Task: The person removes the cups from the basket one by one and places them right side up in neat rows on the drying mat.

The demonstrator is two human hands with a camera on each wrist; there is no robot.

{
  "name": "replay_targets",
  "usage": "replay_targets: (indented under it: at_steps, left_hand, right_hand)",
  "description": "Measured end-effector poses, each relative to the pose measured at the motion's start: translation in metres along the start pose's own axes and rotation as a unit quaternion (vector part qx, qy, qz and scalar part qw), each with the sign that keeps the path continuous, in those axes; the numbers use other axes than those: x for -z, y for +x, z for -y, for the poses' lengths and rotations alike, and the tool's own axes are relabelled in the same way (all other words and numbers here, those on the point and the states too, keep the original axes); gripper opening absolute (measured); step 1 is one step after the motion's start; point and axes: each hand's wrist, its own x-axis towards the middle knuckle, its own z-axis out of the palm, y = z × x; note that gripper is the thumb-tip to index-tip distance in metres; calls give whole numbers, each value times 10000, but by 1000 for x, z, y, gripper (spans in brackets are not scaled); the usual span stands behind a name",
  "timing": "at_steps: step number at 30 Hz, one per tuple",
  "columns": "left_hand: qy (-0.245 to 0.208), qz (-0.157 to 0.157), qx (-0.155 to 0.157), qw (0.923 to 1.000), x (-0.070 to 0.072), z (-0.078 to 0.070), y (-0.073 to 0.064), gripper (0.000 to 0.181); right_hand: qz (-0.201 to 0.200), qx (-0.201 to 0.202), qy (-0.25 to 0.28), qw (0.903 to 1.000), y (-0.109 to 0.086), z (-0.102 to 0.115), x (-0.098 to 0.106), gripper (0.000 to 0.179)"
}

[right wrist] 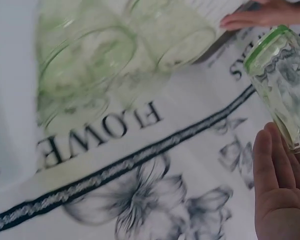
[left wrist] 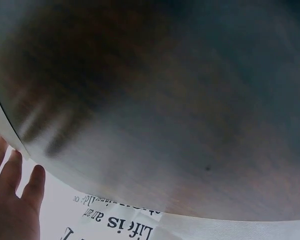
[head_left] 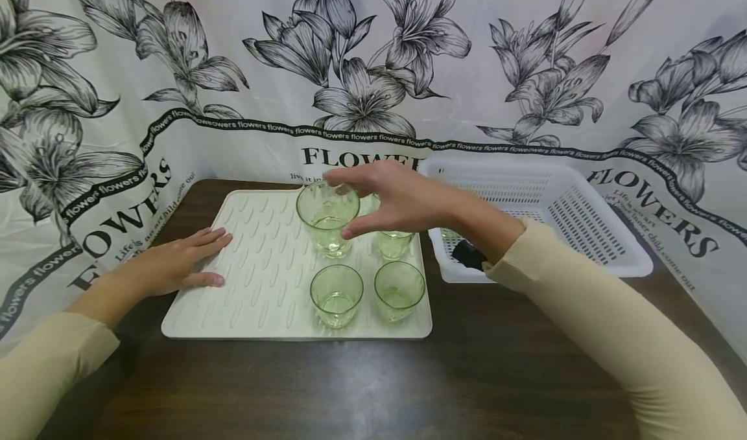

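Observation:
My right hand point(head_left: 397, 197) holds a clear green drinking glass point(head_left: 329, 220) by its sides over the white ribbed mat point(head_left: 251, 265), thumb in front and fingers behind. In the right wrist view the same glass point(right wrist: 285, 85) is at the fingers of the right hand point(right wrist: 282, 185). Two similar glasses stand at the mat's front right, a left one point(head_left: 336, 297) and a right one point(head_left: 399, 292). Behind them is another glass point(head_left: 394, 244), partly hidden by the right hand. My left hand point(head_left: 181, 262) rests with extended fingers on the mat's left edge.
A white perforated basket point(head_left: 589, 220) stands right of the mat, partly behind my right forearm, with something green inside. A small black object point(head_left: 469, 255) shows by the right wrist. Dark wooden table point(head_left: 350, 388) lies underneath; a flower-printed cloth point(head_left: 362, 57) hangs behind.

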Motion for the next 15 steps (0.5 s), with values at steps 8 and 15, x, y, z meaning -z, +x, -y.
replay_targets:
  at_steps: [8, 15]
  left_hand:
    - [33, -58, -101, 9999, 0, 1, 1, 91]
    - [-69, -72, -143, 9998, 1, 0, 1, 88]
  right_hand:
    - [431, 298, 9, 9986, 32, 11, -33, 80]
    - [875, 331, 272, 9952, 51, 16, -64, 79]
